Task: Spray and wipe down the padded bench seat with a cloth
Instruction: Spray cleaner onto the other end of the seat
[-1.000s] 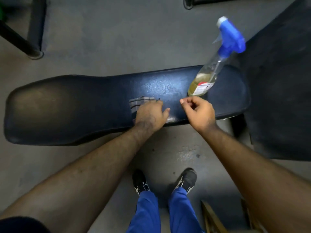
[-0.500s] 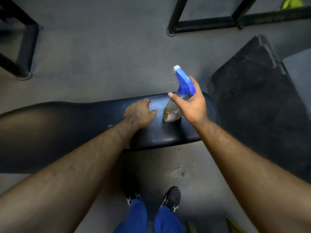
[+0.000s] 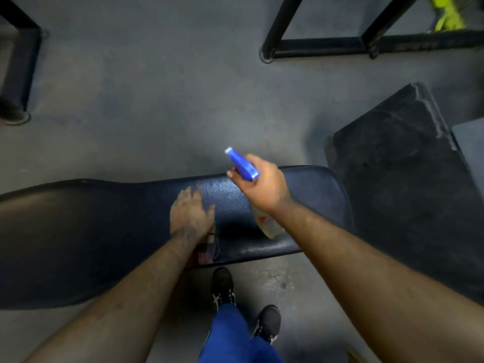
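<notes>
Grey concrete floor (image 3: 157, 106) under padded bench seat (image 3: 78, 231). Right hand (image 3: 264, 184) curled round spray bottle (image 3: 242, 166), lifted over seat's right end. Left hand (image 3: 190, 213) flat, fingers relaxed, pressing cloth (image 3: 209, 244) at seat's near edge. Sheen beside left hand suggests some wiping done; long left stretch probably remains.

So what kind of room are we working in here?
Most likely a gym: a long padded bench seat, black steel equipment frames standing on the bare grey floor, and a dark rubber mat beside the bench.
</notes>
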`<state>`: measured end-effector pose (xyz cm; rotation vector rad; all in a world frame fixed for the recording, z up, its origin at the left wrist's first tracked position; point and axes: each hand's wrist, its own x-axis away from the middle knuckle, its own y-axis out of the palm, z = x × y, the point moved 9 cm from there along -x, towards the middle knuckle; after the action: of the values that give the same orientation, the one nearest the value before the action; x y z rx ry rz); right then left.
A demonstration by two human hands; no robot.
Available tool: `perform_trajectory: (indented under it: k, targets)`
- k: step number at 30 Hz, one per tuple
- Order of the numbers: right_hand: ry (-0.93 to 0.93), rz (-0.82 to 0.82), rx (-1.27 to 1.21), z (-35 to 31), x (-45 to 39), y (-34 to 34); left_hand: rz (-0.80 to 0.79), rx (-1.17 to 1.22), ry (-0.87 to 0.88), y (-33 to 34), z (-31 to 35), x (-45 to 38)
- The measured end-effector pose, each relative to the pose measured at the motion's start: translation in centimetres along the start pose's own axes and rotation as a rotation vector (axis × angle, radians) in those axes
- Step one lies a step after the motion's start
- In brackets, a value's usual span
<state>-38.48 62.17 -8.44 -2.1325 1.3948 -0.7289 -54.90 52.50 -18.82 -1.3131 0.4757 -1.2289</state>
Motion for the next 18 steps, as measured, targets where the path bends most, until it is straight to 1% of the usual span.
perform_trajectory:
  k: [3, 4, 8, 13, 16, 18]
  targets:
    - [0.124, -0.157, 0.162, 0.9, 0.6, 4.4, -0.109, -0.015, -0.026, 3.9, -2.3, 1.4]
    - [0.155, -0.19, 0.182, 1.4, 0.9, 5.7, -0.107, -0.013, -0.011, 4.9, -2.6, 1.8]
    - [0.254, -0.261, 0.206, 3.8, 2.3, 9.6, 0.008, -0.003, 0.019, 6.0, -3.1, 2.1]
    - [0.336, -0.228, 0.225, 5.4, 3.4, 10.3, 0.084, -0.048, 0.04, 6.1, -3.0, 2.0]
    - [0.398, -0.193, 0.224, 6.5, 4.2, 9.1, 0.06, -0.121, 0.031, 6.0, -2.0, 2.1]
    - [0.429, -0.179, 0.201, 7.4, 4.5, 8.0, 0.056, -0.172, 0.128, 6.0, 0.2, 2.2]
